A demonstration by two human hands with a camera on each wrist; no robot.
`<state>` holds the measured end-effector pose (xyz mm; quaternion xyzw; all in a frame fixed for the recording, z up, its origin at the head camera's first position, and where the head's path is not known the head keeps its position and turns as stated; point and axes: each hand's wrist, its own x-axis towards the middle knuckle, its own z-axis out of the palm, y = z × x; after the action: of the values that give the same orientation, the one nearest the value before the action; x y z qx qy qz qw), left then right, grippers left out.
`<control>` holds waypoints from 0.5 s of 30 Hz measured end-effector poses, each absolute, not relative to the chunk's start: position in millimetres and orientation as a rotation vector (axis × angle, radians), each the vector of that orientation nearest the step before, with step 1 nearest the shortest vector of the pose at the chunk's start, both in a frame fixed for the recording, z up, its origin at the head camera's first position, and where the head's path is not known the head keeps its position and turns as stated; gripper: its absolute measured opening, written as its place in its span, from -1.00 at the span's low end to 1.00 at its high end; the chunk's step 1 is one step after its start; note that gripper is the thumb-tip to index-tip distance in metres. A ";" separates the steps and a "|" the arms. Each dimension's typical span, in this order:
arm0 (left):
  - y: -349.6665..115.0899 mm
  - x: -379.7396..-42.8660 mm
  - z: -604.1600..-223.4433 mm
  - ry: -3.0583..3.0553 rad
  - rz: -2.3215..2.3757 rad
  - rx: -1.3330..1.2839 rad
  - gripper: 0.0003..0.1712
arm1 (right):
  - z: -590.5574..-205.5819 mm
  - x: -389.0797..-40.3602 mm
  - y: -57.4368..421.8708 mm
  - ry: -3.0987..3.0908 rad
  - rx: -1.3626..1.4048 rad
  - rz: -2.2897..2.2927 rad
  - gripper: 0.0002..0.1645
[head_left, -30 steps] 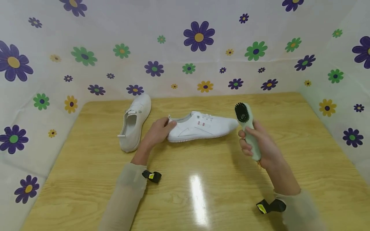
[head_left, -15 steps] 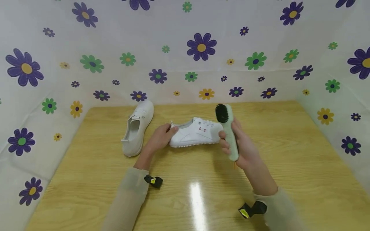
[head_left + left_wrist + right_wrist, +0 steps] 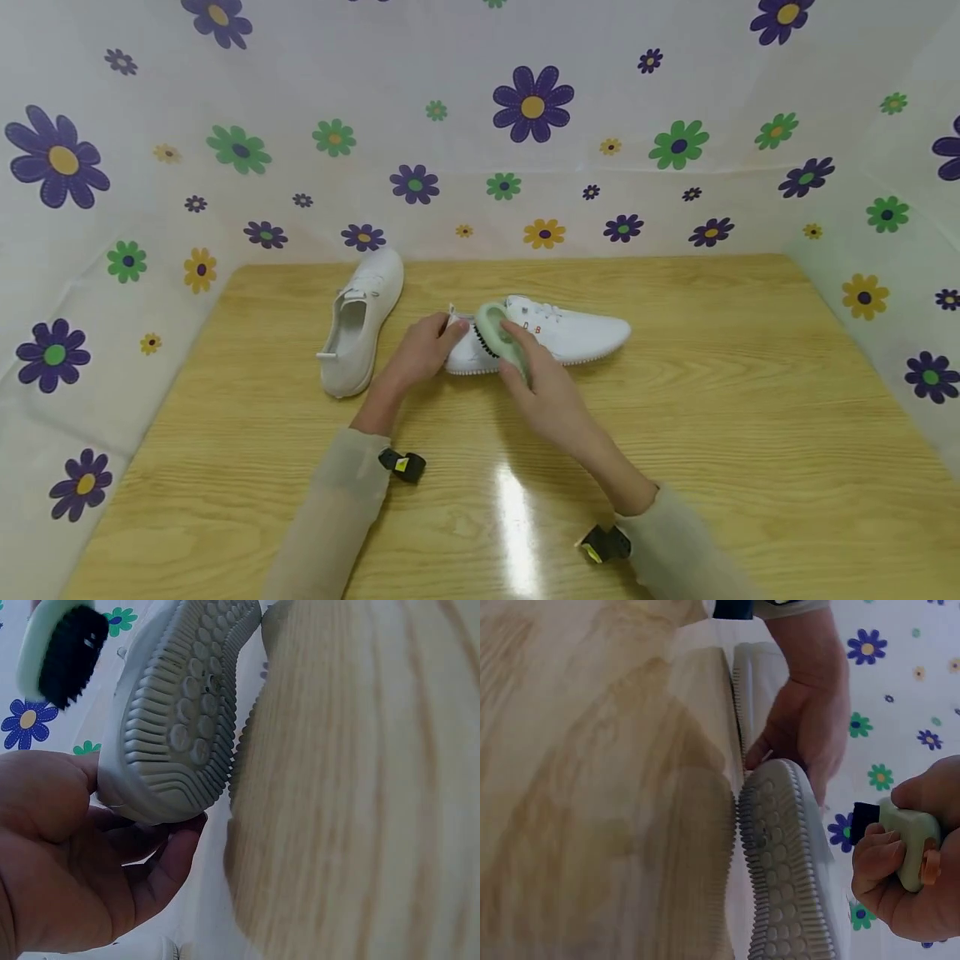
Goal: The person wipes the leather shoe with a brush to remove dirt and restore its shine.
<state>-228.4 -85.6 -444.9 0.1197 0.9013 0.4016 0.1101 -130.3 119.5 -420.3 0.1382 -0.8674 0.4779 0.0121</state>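
My left hand [image 3: 423, 354] grips the heel of a white lace-up shoe [image 3: 592, 333], thumb on its upper side. The shoe lies tilted sideways, toe to the right, and its ridged sole [image 3: 196, 712] shows in the left wrist view. In my right hand [image 3: 555, 400] is a pale green scrub brush [image 3: 491, 321] with dark bristles [image 3: 73, 656]. From the head view the brush covers part of the shoe's heel side; both wrist views show a gap between bristles and shoe. An orange loop [image 3: 930, 868] hangs at the brush handle's end.
A second white shoe [image 3: 351, 333] stands left of my left hand, toe toward the back. The glossy wooden table [image 3: 712, 467] reaches to a flower-patterned sheet [image 3: 465, 100] behind and at both sides. Black straps [image 3: 402, 465] are on both wrists.
My right hand has moved left with the brush, from beyond the toe to over the heel part, turning the bristles to face left toward the shoe. The left hand keeps its hold on the heel.
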 end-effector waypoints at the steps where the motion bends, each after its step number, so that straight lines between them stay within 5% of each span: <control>1: -85.7 -228.4 -444.7 2.648 1.183 0.348 -0.49 | -421.1 -130.3 115.5 -2.737 0.460 1.408 -0.38; 15: -85.5 -229.7 -445.9 2.685 1.061 0.374 -0.45 | -421.9 -134.5 119.6 -2.919 0.466 1.055 -0.34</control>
<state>-229.7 -85.5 -445.9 0.1275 0.9162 0.3620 0.1151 -134.5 119.6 -421.9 0.1483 -0.9301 0.3361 0.0013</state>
